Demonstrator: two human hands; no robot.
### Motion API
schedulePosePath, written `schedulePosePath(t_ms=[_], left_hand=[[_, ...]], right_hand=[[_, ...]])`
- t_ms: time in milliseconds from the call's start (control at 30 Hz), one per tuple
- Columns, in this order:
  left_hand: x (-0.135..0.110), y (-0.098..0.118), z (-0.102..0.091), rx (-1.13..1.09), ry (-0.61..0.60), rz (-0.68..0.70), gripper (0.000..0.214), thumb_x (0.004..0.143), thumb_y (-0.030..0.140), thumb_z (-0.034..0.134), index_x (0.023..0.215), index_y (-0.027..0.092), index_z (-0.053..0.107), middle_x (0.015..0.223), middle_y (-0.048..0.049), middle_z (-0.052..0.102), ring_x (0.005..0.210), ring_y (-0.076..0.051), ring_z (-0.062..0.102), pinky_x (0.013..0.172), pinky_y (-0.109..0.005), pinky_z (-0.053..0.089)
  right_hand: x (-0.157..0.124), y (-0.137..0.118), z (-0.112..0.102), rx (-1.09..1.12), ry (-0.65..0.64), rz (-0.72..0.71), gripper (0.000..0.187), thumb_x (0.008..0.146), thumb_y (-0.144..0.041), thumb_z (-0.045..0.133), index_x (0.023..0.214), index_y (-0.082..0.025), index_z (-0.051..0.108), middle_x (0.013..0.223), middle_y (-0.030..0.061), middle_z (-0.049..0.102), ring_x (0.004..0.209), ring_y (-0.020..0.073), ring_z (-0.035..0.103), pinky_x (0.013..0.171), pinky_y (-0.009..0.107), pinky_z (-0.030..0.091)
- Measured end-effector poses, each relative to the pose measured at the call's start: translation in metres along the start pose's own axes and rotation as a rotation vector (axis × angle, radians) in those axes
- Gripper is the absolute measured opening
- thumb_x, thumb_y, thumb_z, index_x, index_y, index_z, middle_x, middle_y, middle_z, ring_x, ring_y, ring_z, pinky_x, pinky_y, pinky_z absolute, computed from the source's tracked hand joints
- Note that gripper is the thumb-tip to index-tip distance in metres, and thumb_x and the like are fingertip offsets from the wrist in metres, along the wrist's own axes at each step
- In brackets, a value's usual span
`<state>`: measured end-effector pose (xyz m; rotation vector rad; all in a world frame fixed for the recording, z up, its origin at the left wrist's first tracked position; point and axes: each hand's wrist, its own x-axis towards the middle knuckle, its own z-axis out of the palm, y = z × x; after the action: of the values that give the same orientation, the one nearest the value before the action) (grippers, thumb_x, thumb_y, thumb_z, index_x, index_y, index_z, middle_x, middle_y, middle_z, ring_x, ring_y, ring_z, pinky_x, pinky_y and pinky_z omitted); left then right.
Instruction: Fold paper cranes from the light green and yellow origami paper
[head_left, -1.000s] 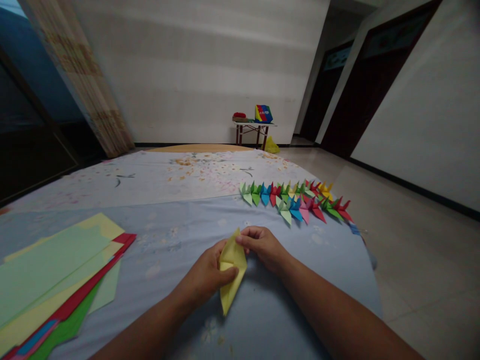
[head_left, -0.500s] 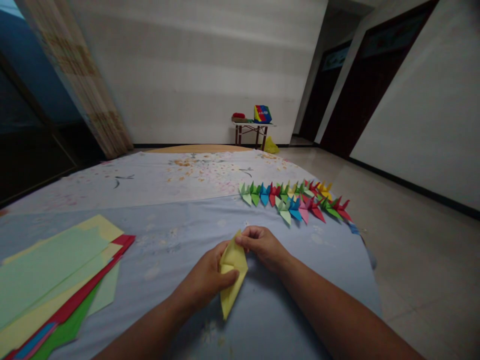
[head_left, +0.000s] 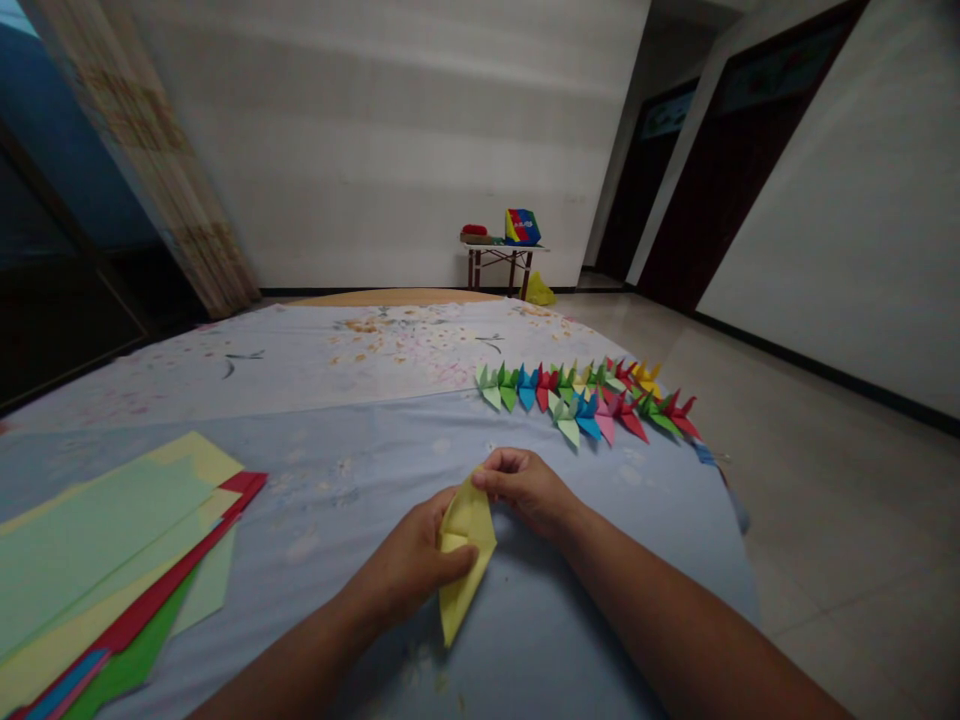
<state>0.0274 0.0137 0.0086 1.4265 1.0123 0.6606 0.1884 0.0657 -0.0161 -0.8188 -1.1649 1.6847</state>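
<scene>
A piece of folded yellow paper, narrow and diamond-shaped, is held between both hands above the blue cloth. My left hand grips its left side, thumb lying across the front and the other fingers hidden behind. At the paper's top tip, my right hand pinches it between thumb and forefinger. Beyond the hands, to the right, stand two rows of folded paper cranes in green, blue, red, pink and yellow.
A fanned stack of coloured paper sheets lies at the left. The table's right edge curves down past the cranes. Against the far wall is a small table bearing a colourful box; a yellow bag sits on the floor beside it.
Both hands keep their hold on the yellow paper, with almost no movement. The whole view has shifted very slightly.
</scene>
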Motion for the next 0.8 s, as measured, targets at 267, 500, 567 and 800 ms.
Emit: schedulePosePath(t_ms=[267,500,567,800], left_hand=[[0.001,-0.002,-0.001,0.066,0.011,0.006,0.042,0.061,0.018,0.056,0.103,0.015,0.052,0.074,0.0037,0.053,0.063,-0.012,0.046,0.058,-0.022,0.036],[0.001,-0.001,-0.001,0.038,-0.011,-0.014,0.048,0.061,0.019,0.056,0.108,0.015,0.05,0.072,0.0041,0.051,0.062,-0.011,0.044,0.057,-0.021,0.034],[0.001,-0.003,-0.001,0.027,-0.021,-0.017,0.049,0.061,0.019,0.057,0.109,0.014,0.049,0.073,0.004,0.051,0.062,-0.011,0.044,0.057,-0.022,0.034],[0.001,-0.005,-0.002,0.005,-0.026,-0.015,0.052,0.06,0.02,0.059,0.111,0.014,0.05,0.075,0.0035,0.051,0.063,-0.011,0.045,0.058,-0.022,0.035]], right_hand=[[0.0,0.0,-0.001,0.022,-0.01,0.024,0.025,0.054,-0.029,0.08,0.06,-0.014,0.061,0.054,-0.0033,0.058,0.049,0.0065,0.046,0.053,0.022,0.033],[0.0,-0.004,-0.007,-0.061,-0.084,0.042,0.024,0.057,-0.031,0.079,0.065,-0.013,0.066,0.056,-0.0024,0.058,0.051,0.0062,0.046,0.053,0.021,0.033],[-0.001,-0.007,-0.01,-0.089,-0.122,0.044,0.024,0.059,-0.032,0.078,0.068,-0.012,0.068,0.057,-0.0019,0.058,0.052,0.0062,0.047,0.055,0.021,0.034],[-0.003,-0.008,-0.015,-0.065,-0.182,0.035,0.022,0.062,-0.032,0.076,0.074,-0.014,0.07,0.062,-0.0006,0.062,0.056,0.0075,0.05,0.059,0.022,0.037]])
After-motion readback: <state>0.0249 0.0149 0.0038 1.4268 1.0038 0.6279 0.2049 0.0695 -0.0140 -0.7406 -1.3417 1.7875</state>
